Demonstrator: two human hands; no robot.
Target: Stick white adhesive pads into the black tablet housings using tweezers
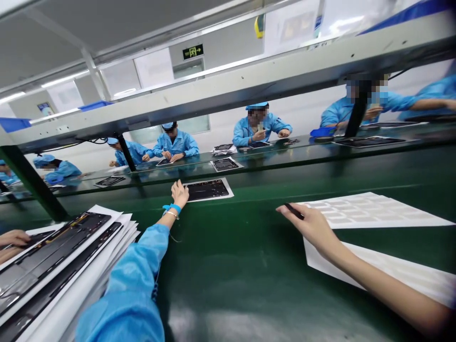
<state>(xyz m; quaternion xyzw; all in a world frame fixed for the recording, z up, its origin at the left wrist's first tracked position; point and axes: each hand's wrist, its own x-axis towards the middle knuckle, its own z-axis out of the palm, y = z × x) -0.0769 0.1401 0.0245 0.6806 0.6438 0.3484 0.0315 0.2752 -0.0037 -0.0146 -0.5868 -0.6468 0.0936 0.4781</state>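
My left hand (180, 194), in a blue sleeve with a blue wrist strap, reaches far forward on the green bench. Its curled fingers grip the left edge of a black tablet housing (208, 190) that lies on a white sheet. To the right, my right hand (315, 225) is closed around a short black tool (295, 211), whose exact kind I cannot make out. Beneath and beyond this hand is a white sheet with rows of pale stickers (377, 211). A second sticker sheet (402, 270) lies nearer, partly behind my forearm.
A stack of tablet housings (53, 256) between white sheets stands at the left, with another person's hand (14, 242) beside it. Across the bench (231, 266) sit several co-workers in blue. A metal shelf (213, 92) on dark posts spans overhead.
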